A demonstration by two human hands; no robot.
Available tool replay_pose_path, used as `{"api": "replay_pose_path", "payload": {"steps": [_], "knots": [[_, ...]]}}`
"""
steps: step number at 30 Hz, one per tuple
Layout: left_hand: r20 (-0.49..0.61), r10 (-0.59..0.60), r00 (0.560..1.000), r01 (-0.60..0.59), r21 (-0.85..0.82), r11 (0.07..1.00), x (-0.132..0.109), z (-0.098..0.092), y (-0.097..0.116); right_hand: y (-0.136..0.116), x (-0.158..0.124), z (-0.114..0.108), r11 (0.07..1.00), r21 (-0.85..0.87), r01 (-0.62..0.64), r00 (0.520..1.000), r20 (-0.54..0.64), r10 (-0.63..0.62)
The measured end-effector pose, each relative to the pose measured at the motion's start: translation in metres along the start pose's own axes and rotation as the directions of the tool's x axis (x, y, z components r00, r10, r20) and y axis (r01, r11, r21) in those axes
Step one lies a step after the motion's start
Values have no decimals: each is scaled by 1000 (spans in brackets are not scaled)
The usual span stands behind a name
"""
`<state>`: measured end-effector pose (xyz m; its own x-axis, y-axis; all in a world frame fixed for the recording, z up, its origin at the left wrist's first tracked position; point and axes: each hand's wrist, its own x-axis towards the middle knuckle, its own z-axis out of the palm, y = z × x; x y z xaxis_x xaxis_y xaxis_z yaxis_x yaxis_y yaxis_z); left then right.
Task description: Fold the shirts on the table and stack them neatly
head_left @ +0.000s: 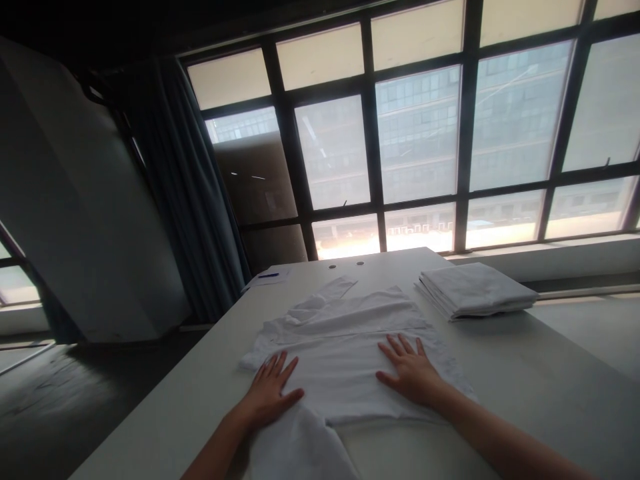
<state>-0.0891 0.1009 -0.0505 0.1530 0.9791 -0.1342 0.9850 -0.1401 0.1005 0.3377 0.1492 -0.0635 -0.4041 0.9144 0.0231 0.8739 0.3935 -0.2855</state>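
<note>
A white garment (345,380), which looks like a shirt or coat, lies spread on the white table (200,400). On its left part my left hand (270,393) rests flat, fingers apart. My right hand (411,370) lies palm down on the right part with its fingers spread. Between the hands the cloth is fairly smooth, while the far part is wrinkled and folded over itself. One piece of the garment hangs toward me at the near left, running out of the picture. Neither hand grips the fabric.
A stack of folded white cloth (480,288) sits on the table's right side. Papers (273,278) with a blue pen (269,275) lie at the far left. Two round table inserts are near the far edge. A dark curtain (195,180) and windows (417,133) stand beyond.
</note>
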Motion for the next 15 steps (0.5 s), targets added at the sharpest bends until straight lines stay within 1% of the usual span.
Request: {"api": "replay_pose_path", "payload": {"steps": [3,6,8,9,12,15], "knots": [[-88,-26,996,24,-16,1000,23,-3,11,9,24,-4,1000,-19,-6,1000,6,6],[-250,-13,968,0,-53,999,36,-10,20,18,39,-6,1000,-30,-6,1000,-26,5],[-340,-11,940,-13,-66,998,37,-14,23,22,42,-6,999,-33,-1,998,-59,-1],[-367,-4,930,-22,-66,998,35,-16,25,24,41,-6,999,-35,-2,997,-75,-1],[-406,70,911,-99,-50,994,26,-21,33,27,36,-8,999,-48,-22,991,-133,16],[-407,192,893,-223,-29,974,20,-23,54,20,30,-11,997,-69,-18,983,-186,5]]}}
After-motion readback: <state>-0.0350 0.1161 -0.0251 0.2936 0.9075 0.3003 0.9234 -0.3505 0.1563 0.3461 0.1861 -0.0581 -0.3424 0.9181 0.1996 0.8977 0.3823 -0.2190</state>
